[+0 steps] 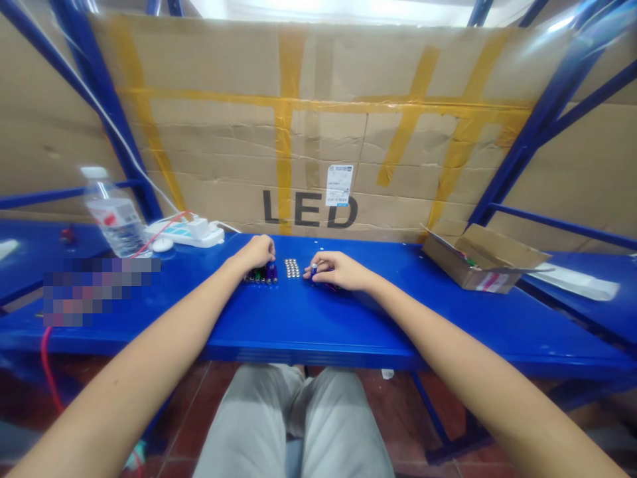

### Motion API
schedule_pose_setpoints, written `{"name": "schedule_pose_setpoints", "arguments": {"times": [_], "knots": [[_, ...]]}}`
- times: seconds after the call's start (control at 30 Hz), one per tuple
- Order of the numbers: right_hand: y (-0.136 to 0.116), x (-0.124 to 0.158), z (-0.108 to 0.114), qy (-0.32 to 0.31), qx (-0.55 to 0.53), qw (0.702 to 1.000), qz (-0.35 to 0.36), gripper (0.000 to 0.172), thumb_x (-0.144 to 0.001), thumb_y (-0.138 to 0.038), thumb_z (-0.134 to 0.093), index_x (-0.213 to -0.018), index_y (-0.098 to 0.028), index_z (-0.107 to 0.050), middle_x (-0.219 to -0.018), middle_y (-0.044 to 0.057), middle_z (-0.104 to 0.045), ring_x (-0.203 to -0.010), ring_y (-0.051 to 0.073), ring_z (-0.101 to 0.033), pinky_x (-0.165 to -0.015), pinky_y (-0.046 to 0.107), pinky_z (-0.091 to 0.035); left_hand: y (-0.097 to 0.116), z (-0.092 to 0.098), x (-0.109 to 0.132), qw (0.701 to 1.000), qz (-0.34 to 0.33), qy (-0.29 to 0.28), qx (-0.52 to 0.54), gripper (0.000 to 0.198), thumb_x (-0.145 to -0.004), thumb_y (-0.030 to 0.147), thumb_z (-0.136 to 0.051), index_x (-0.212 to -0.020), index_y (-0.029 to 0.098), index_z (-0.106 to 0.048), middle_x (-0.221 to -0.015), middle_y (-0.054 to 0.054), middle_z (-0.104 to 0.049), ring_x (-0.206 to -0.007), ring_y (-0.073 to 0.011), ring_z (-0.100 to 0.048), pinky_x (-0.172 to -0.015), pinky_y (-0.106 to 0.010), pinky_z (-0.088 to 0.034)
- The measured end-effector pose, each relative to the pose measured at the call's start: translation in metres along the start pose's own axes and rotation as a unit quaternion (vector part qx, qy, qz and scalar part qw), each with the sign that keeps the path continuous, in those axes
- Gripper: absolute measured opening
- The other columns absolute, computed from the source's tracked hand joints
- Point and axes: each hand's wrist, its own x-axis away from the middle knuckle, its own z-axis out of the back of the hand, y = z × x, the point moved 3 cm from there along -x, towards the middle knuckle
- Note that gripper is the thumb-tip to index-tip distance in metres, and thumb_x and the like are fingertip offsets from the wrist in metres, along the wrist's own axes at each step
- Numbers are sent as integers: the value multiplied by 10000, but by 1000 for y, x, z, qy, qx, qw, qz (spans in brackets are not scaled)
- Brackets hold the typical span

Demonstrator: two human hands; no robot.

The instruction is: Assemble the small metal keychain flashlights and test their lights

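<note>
Seen from behind the seated person, with straight ahead as 12 o'clock, the grey trousers (293,425) sit nearest, just under the front edge of a blue steel bench (298,332). Both bare forearms reach out over that bench toward its middle.

The right hand (338,271), at about 1 o'clock, has its thumb and forefinger pinched around a small blue cylinder (314,269) with a silver tip. The other fingers curl inward, and a few more small pieces with a hint of pink (328,287) lie half hidden beneath the palm. The left hand (259,252), at about 11 o'clock, is curled knuckles-up over a row of coloured cylinders (259,275). Its fingertips are out of sight, so I cannot tell whether it grips anything or only rests there.

That row lies side by side in green, black and purple, and it touches the left hand. Between the two hands, at 12 o'clock, sits a compact block of small silver pieces (292,267), apart from both hands. So there is one neat row, one neat block and a small loose group under the right palm.

Further out, at 10 o'clock, are a white power strip (186,232) and a clear water bottle (112,216). An open cardboard box (478,262) sits at 2 o'clock. Beyond everything, at 12 o'clock, stands a taped cardboard sheet (318,153) printed "LED".
</note>
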Motion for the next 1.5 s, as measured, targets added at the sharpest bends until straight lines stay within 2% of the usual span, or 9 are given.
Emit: {"name": "schedule_pose_setpoints", "arguments": {"times": [0.17, 0.27, 0.4, 0.57, 0.7, 1.2, 1.37, 1.5], "knots": [[1, 0, -1, -8, 2, 1000, 2, 222, -774, -221, -742, -887, -202, -552, -1034, 108, -767, -1005, 233, -720, -922, 415, -545, -1, 0, 2, 999, -39, -11, -24, 113, -691, 78, -646, -638, 174, -673, -735, -59, -715, -730, -187, -657, -687, -272, -468], [-2, 1, -1, -9, 26, 1000, 14, 194, -770, -203, -722, -887, -201, -567, -1056, 98, -762, -1028, 231, -712, -933, 408, -539, 4, 1, 5, 998, -67, 12, -8, 106, -716, 84, -628, -715, 174, -683, -771, -56, -715, -748, -185, -659, -697, -272, -474], [-4, 2, 4, 38, 102, 994, 32, 147, -778, -193, -690, -881, -202, -585, -1004, 77, -762, -980, 225, -714, -926, 402, -530, 31, 8, 22, 977, -169, 101, 80, 226, -835, 178, -594, -1052, 162, -657, -930, -61, -727, -848, -175, -669, -799, -290, -512], [1, 0, 13, 104, 182, 976, 53, 111, -774, -175, -654, -875, -198, -613, -915, 44, -741, -882, 202, -694, -840, 349, -529, 73, 6, 49, 934, -296, 141, 143, 223, -854, 190, -611, -1075, 167, -620, -971, -47, -720, -873, -158, -665, -848, -298, -530], [3, -1, 15, 114, 204, 970, 72, 100, -772, -185, -646, -872, -186, -636, -881, 31, -720, -846, 189, -670, -813, 330, -509, 86, 1, 57, 920, -339, 146, 133, 191, -867, 182, -608, -1057, 177, -629, -981, -45, -708, -894, -163, -662, -841, -299, -527], [6, -3, 17, 125, 184, 972, 81, 87, -757, -206, -663, -839, -182, -647, -853, 22, -702, -831, 182, -657, -797, 319, -503, 89, -1, 57, 920, -345, 119, 140, 168, -881, 189, -618, -1047, 190, -646, -975, -34, -703, -879, -163, -655, -824, -296, -510], [5, -3, 15, 123, 113, 984, 54, 159, -743, -226, -692, -879, -184, -623, -808, 22, -706, -782, 184, -673, -763, 326, -519, 87, -3, 53, 932, -307, 133, 143, 206, -838, 250, -677, -1030, 181, -653, -960, -43, -692, -882, -185, -646, -818, -310, -508], [-1, -3, 18, 139, 51, 988, 40, 205, -732, -265, -713, -891, -179, -616, -798, 33, -719, -789, 190, -678, -755, 329, -518, 81, -4, 49, 945, -257, 144, 143, 241, -862, 325, -650, -1047, 172, -674, -995, -74, -705, -909, -214, -645, -838, -347, -501]]}}
